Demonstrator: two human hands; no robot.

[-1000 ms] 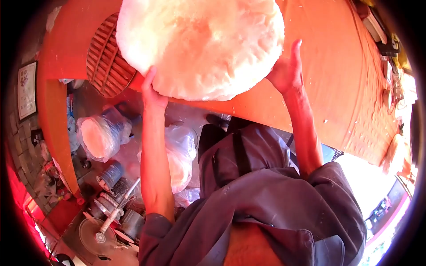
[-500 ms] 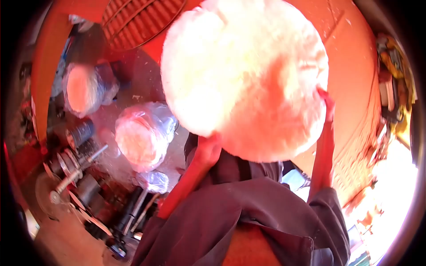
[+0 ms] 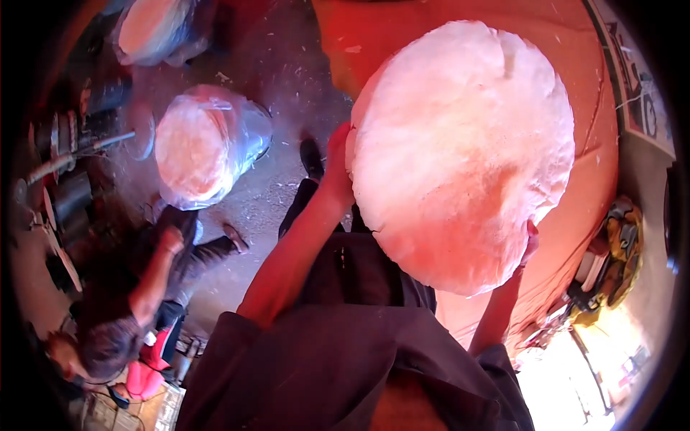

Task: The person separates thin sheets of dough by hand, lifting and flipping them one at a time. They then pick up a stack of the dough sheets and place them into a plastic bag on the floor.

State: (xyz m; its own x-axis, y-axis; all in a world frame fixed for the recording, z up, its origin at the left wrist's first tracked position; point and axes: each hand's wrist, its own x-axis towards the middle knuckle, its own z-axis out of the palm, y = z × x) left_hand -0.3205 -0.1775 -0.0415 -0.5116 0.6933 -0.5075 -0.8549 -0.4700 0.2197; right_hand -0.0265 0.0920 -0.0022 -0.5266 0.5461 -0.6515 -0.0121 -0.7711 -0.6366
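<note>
A large, pale, round flatbread (image 3: 460, 144) with a slightly wavy rim is held up in front of me, tilted towards me. My left hand (image 3: 339, 172) grips its left edge, its fingers partly hidden behind the bread. On the lower right edge, my right hand (image 3: 530, 246) is closed with the thumb on the near face. Behind the bread spreads an orange cloth (image 3: 582, 158). To the left stands a stack of similar pale rounds (image 3: 192, 152) in clear plastic.
Another plastic-wrapped stack (image 3: 151, 27) is at the upper left. A co-worker (image 3: 111, 341) is at the lower left, one arm reaching towards the nearer stack. Metal machine parts (image 3: 68, 165) line the left side. A yellow bag (image 3: 624, 248) lies at the right.
The flatbread has moved right and a little down in view, with both hands still on its rim. My view has shifted, and a co-worker now shows at the lower left.
</note>
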